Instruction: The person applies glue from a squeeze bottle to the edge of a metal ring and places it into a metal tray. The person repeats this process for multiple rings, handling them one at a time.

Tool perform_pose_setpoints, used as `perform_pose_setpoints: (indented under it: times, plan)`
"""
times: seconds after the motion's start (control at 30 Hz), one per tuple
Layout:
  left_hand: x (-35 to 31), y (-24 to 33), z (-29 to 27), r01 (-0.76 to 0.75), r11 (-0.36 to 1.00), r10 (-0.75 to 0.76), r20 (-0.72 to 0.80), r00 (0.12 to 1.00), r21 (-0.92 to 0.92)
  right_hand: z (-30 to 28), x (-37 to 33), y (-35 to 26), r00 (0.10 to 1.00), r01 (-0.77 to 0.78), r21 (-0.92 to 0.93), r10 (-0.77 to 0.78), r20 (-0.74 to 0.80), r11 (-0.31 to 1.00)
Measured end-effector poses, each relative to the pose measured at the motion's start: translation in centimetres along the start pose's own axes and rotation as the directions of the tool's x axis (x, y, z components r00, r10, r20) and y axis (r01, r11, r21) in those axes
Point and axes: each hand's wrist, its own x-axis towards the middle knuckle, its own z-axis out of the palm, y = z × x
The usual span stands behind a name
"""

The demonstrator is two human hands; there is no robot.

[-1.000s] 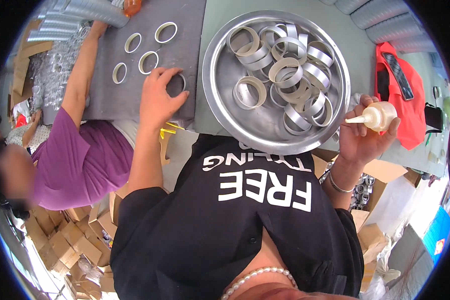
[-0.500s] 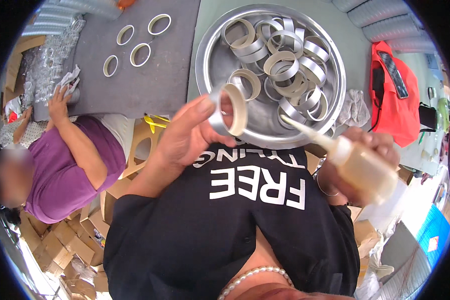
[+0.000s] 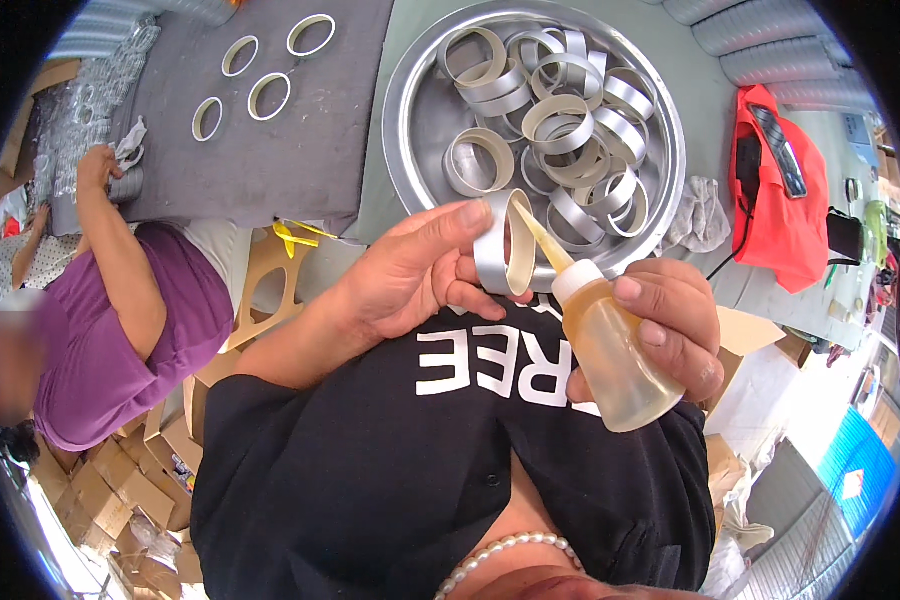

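My left hand (image 3: 410,265) is closed on a silver ring (image 3: 492,255) with a cream inner face, holding it upright between thumb and fingers. In my right hand (image 3: 675,325) is a squeeze bottle (image 3: 615,350) of clear plastic with a white cap and a long narrow nozzle. Some yellowish liquid shows in its upper part and nozzle. The nozzle tip lies at the ring's open right rim; whether it touches cannot be told. Just beyond both hands, a round metal tray (image 3: 402,150) bears many loose rings (image 3: 477,160) of the same silver and cream kind.
Several rings (image 3: 269,97) stand apart on a dark grey mat (image 3: 320,160) at left. A person in purple (image 3: 135,320) works beyond it. Right of the tray lie a grey cloth (image 3: 705,215) and a red bag (image 3: 785,200) with a phone on it. Cardboard boxes (image 3: 120,490) fill the lower left.
The bottle has swung left and inward, bringing its nozzle from over the tray to the held ring. My left hand has moved slightly right and turned the ring.
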Motion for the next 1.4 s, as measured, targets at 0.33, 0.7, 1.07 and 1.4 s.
perform_pose_setpoints:
  times: [0.33,0.7,1.07,1.4]
  plan:
    - [0.6,0.5,1.1,-0.486,0.628,0.492,0.173,0.853,0.608,-0.9,-1.0,-0.6,0.969,-0.227,0.188,0.241,-0.058,0.956]
    - [1.8,1.6,0.8,-0.715,-0.294,0.468,0.748,0.472,0.635,-0.1,-0.9,1.6,0.662,-0.569,0.383,0.682,-0.311,0.728]
    - [-0.8,4.5,-2.2,-0.184,-0.314,0.846,0.362,0.390,0.931,-1.1,-2.4,4.7,0.319,-0.127,0.992,0.947,0.015,0.027]
    - [2.1,4.9,-0.5,0.124,-0.618,0.569,0.333,0.752,0.776,-1.6,-3.3,5.2,0.320,-0.095,0.990,0.945,-0.064,0.099]
